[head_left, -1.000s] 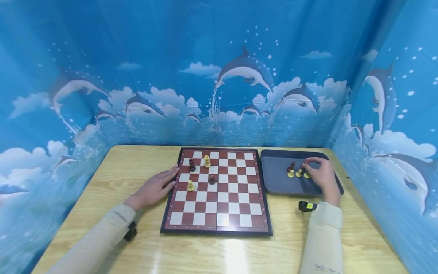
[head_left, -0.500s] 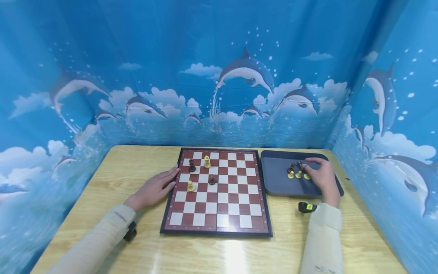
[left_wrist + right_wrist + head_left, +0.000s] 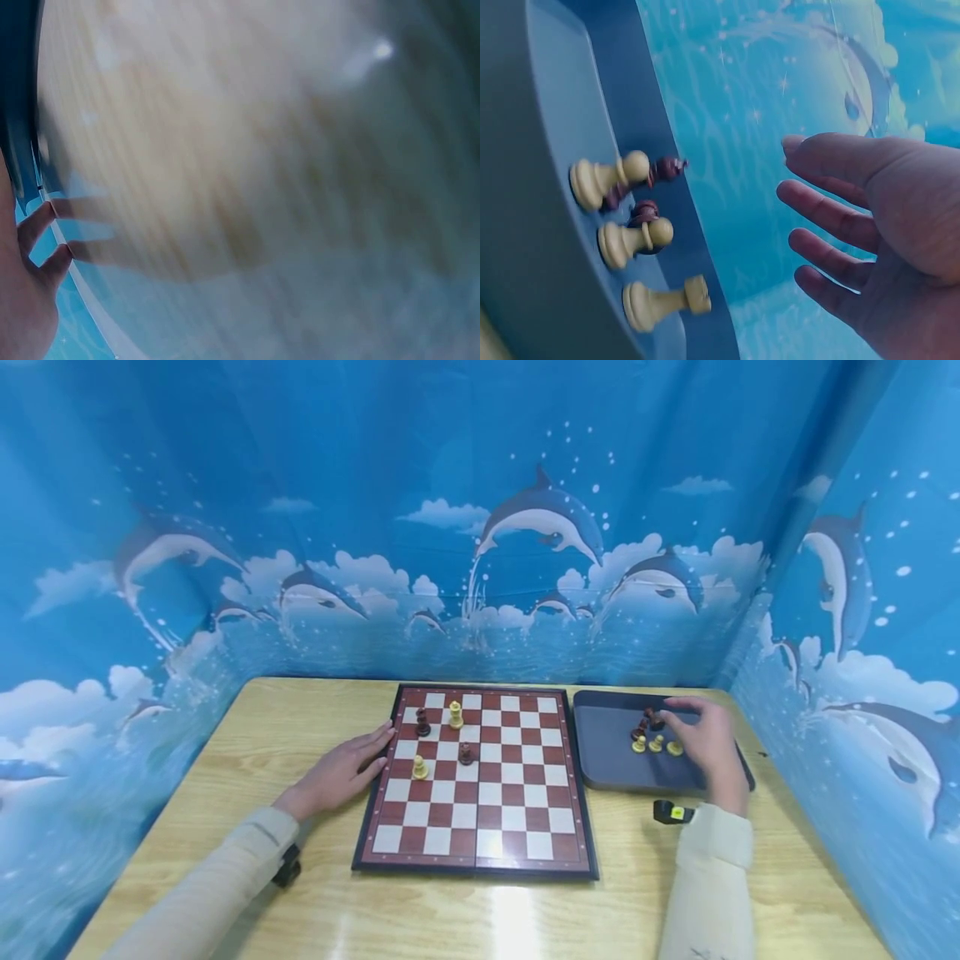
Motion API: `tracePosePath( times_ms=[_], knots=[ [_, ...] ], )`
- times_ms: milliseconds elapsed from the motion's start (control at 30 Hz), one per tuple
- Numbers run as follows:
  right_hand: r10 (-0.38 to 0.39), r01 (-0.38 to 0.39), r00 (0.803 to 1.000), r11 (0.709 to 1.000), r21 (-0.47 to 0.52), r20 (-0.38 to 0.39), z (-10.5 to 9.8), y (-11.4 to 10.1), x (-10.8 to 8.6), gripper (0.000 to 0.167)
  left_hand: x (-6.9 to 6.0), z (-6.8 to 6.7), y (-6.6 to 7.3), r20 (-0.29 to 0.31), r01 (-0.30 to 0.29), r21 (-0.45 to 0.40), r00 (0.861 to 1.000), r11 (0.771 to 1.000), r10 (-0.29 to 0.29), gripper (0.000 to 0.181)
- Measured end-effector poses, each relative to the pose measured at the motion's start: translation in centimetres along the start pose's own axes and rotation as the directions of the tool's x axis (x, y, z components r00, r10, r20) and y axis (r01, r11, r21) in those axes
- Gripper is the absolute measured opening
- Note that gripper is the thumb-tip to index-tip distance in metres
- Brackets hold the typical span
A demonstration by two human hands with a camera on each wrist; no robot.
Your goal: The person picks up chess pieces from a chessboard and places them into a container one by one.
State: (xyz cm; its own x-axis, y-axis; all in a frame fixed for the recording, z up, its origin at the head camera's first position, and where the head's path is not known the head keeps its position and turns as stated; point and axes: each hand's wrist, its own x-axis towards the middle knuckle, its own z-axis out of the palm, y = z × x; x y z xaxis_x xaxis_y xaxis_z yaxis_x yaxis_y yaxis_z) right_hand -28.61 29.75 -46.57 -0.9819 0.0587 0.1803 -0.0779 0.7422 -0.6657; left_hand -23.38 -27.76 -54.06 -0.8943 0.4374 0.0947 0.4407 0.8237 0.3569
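Note:
My left hand rests flat beside the chessboard, fingertips touching its left edge. Four pieces stand on the board's left half: a light king, a light pawn and two dark pieces. My right hand hovers over the right side of the grey tray. In the right wrist view its fingers are loosely extended, with nothing visible in them. Two light pawns and a light rook stand in the tray, dark pieces behind them, partly hidden.
A wooden table carries the board and the tray. Blue curtains with dolphins hang behind and at both sides. Black wrist cameras sit at both sleeves.
A dark piece at my right fingertips has moved left and now leans near the other dark piece in the tray. The fingers have come away from it. My left hand has stayed put.

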Motion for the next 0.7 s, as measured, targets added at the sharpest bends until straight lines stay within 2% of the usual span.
tracePosePath(
  times_ms=[267,567,700],
  knots=[
    [-0.111,0.113,0.992,0.993,-0.021,0.062,1.7,-2.5,0.7,0.031,-0.1,-0.1,0.1,0.004,0.006,-0.009,1.0,1.0,-0.006,0.06],
    [-0.178,0.179,0.972,0.984,0.006,0.154,3.8,-5.1,0.9,0.028,-0.1,-0.2,0.2,0.009,0.011,-0.008,1.0,1.0,-0.011,0.06],
    [-0.224,0.225,0.957,0.974,0.018,0.183,4.9,-6.2,1.0,0.025,-0.1,-0.3,0.3,0.012,0.012,-0.005,1.0,1.0,-0.012,0.06]
  ],
)
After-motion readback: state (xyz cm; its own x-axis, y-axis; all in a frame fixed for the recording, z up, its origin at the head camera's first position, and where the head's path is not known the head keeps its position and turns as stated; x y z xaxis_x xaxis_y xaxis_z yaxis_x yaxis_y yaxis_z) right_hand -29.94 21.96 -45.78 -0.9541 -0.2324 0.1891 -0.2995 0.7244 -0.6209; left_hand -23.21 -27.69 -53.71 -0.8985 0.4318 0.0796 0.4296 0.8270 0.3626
